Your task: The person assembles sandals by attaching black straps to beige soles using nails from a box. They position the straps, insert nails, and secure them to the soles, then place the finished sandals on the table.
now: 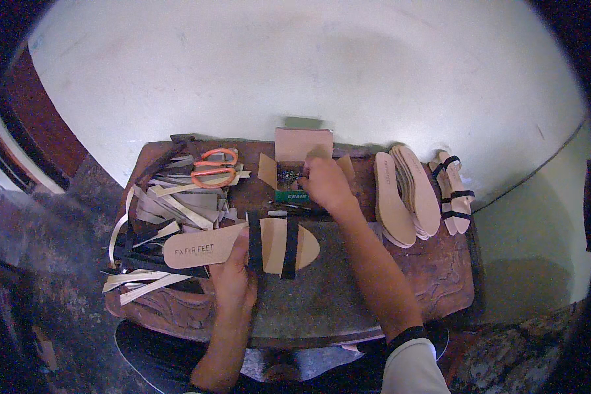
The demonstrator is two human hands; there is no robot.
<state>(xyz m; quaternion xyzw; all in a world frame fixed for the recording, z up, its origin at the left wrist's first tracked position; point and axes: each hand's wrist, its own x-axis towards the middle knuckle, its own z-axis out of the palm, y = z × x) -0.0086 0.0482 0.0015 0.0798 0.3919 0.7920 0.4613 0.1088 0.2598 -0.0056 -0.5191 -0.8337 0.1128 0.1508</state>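
My left hand grips a tan sandal sole from below, its thumb near the middle edge. The sole lies level over the table's front half, heel to the left. Two black straps, a middle strap and a toe strap, cross its front part. At the back centre stands an open cardboard box with a green front, holding small dark metal pieces, like tacks. My right hand reaches into the box's right side, fingers bent together; what they pinch, if anything, is too small to make out.
Orange-handled scissors rest on a heap of pale and black strips at the left. On the right lie stacked tan soles and strapped sandals. The carved wooden table stands against a white wall.
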